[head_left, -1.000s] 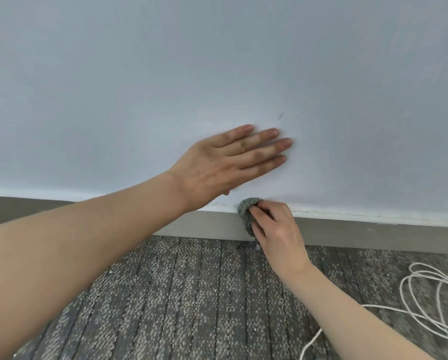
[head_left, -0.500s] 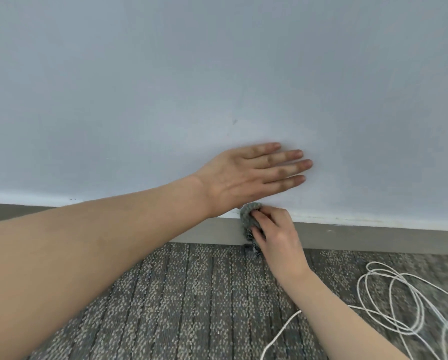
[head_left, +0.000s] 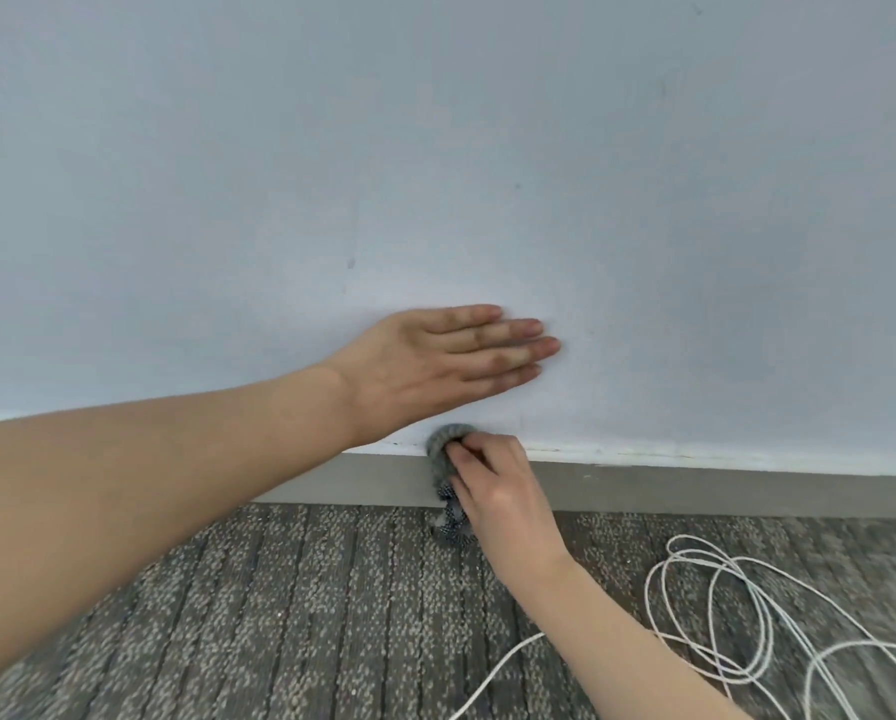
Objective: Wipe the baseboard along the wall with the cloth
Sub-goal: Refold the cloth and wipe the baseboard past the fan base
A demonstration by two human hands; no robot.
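Head view: the bunched grey knitted cloth (head_left: 443,449) sits against the flat grey baseboard (head_left: 695,493), covering its top edge where it meets the pale blue-grey painted wall (head_left: 435,148). A checked tail of the cloth hangs down to the grey striped carpet (head_left: 305,615). The right hand (head_left: 497,491) pinches the cloth, fingers curled round the wad and pressing it to the board. The left hand (head_left: 435,366) lies flat on the wall just above, fingers straight and together, holding nothing; it seems to serve as a brace.

To do this stroke well, I would press the wad so it covers both the top edge and the face of the board. I would then draw it along in one steady line, lifting the tail off the carpet. The loose white cord (head_left: 721,615) coiled on the carpet to the right lies near the board and could snag the wrist.

No brand, label or writing can be read anywhere.
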